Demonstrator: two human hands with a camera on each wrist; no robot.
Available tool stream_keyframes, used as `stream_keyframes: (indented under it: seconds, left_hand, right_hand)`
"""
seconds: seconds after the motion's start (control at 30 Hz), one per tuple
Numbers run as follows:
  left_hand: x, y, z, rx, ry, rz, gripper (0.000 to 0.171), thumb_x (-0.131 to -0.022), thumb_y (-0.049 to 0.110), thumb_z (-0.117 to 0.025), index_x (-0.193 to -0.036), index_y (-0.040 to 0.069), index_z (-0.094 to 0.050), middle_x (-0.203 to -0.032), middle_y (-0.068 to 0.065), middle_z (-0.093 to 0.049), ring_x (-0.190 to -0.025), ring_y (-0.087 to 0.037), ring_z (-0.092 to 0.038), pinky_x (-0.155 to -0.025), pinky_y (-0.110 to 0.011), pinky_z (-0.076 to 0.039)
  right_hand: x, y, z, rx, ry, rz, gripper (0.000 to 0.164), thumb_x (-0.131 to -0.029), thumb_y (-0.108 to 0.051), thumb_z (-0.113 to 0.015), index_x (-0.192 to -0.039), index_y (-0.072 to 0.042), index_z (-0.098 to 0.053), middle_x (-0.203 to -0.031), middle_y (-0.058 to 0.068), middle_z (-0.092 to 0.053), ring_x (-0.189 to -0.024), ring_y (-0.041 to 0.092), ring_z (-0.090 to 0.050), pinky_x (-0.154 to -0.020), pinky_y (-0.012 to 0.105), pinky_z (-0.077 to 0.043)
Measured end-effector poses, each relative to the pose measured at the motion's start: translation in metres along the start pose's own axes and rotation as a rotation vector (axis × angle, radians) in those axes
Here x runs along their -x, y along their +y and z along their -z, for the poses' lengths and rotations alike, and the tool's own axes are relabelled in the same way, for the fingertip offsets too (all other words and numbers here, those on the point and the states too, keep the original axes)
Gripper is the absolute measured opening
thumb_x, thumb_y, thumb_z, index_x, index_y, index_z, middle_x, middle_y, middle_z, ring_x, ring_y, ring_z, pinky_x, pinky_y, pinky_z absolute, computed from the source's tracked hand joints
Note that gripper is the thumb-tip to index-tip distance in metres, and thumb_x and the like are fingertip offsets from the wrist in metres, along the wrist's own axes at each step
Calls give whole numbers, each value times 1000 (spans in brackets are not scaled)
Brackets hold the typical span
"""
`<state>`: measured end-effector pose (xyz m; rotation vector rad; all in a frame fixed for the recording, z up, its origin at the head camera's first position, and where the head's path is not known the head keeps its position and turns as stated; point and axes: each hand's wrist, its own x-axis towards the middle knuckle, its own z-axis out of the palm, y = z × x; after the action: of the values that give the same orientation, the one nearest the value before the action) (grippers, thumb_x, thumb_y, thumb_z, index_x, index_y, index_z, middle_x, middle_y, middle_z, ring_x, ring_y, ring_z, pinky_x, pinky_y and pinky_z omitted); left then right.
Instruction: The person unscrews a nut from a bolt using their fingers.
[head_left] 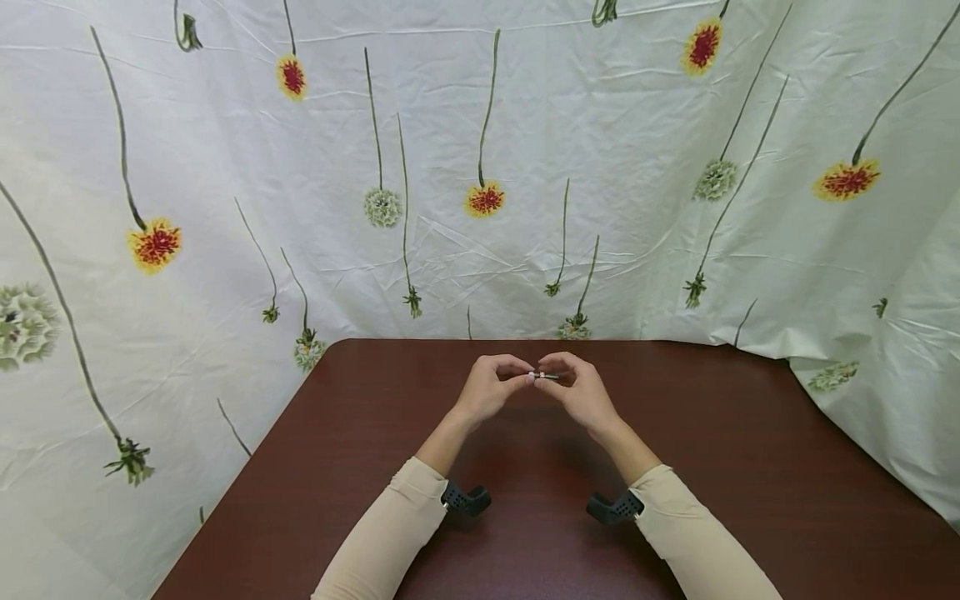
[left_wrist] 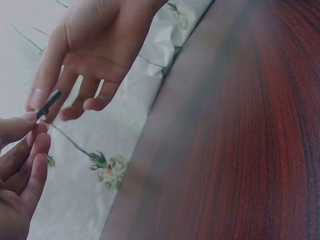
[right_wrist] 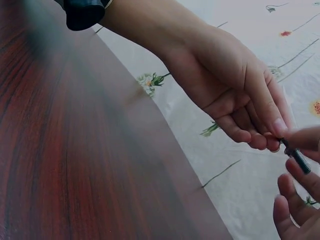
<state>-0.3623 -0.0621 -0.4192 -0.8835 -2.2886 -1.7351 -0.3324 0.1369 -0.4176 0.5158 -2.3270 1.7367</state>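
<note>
A small dark threaded bolt (head_left: pixel 551 376) is held between both hands above the table. My left hand (head_left: pixel 483 390) pinches one end of the bolt (right_wrist: pixel 302 162) with thumb and fingertips. My right hand (head_left: pixel 583 393) meets it from the other side, thumb and forefinger around the shaft. In the left wrist view a ring-like metal piece (left_wrist: pixel 41 114), a nut or washer, sits on the bolt near the left fingertips; I cannot tell which. The other fingers of the right hand (left_wrist: pixel 97 47) hang loosely bent. Fingertips hide part of the bolt.
The dark reddish-brown table (head_left: pixel 360 417) lies under both forearms. A white flower-printed cloth (head_left: pixel 450 267) hangs behind it and along both sides. A black band with a camera (head_left: pixel 467 500) is on the left wrist, another black band (head_left: pixel 613 507) on the right.
</note>
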Motion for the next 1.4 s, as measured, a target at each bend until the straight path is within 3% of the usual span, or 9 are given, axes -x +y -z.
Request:
stream_keyframes:
  seconds: [0.2, 0.4, 0.67, 0.8, 0.9, 1.1, 1.23, 1.4]
  left_hand:
    - [0, 0, 0, -4, -9, 9, 11, -94, 5, -77, -105, 5, -79, -98, -3, -78, -91, -19, -72, -79, -36, -55]
    - [0, 0, -1, 18, -14, 8, 10, -94, 4, -76, -104, 3, -78, -97, -5, -78, -92, -26, -73, -78, -35, -56]
    - [0, -1, 0, 9, -18, -2, 11, -94, 3, -76, -105, 3, -77, -97, -5, -78, -91, -26, -73, -78, -36, -56]
    - [0, -3, -1, 8, -23, -3, 10, -94, 4, -76, -104, 3, -77, -99, -5, -78, -91, -22, -73, -79, -36, -57]
    - [-1, -4, -1, 6, -23, 4, 9, -94, 5, -77, -104, 5, -78, -98, -4, -77, -91, -19, -72, -78, -36, -57]
    - [0, -3, 0, 1, -20, 6, 10, -95, 7, -76, -105, 5, -78, -100, -5, -77, -93, -25, -72, -80, -37, -57]
    - [0, -3, 0, 2, -21, 1, 10, -95, 5, -76, -104, 5, -78, -99, -4, -77, -93, -25, -73, -79, -37, -57]
    - [0, -5, 0, 5, -19, -8, 9, -94, 5, -76, -103, 5, -77, -99, -4, -77, -92, -25, -72, -79, -37, -57]
  right_hand:
    - [0, -1, 2, -4, 20, -37, 22, -101, -20, -71, -115, -3, -74, -109, 13, -72, -94, 26, -65, -80, 48, -53]
    - [0, -2, 2, 2, 36, -28, 18, -97, -14, -76, -112, -5, -74, -109, 8, -72, -99, 26, -66, -78, 40, -50]
    - [-1, -1, 1, 36, 52, -118, 23, -101, -24, -71, -110, -4, -77, -106, 11, -75, -104, 37, -67, -83, 49, -52]
    - [0, -3, 2, 10, 25, -78, 17, -98, -13, -74, -110, -2, -75, -104, 11, -75, -104, 34, -66, -84, 45, -51]
    - [2, -7, 3, 1, 6, -49, 22, -95, -8, -76, -116, 0, -71, -111, 12, -73, -106, 32, -65, -84, 42, -51]
    - [2, -3, 1, -4, -14, -73, 25, -101, -20, -72, -119, -2, -72, -109, 13, -73, -102, 32, -67, -85, 52, -54]
    - [-1, 3, 0, -3, -6, -43, 18, -99, -14, -73, -114, -3, -73, -108, 12, -74, -98, 27, -68, -80, 44, -54]
    - [-1, 4, 0, -6, -7, -43, 28, -97, -13, -75, -122, -3, -69, -115, 13, -71, -102, 30, -66, -82, 42, -54]
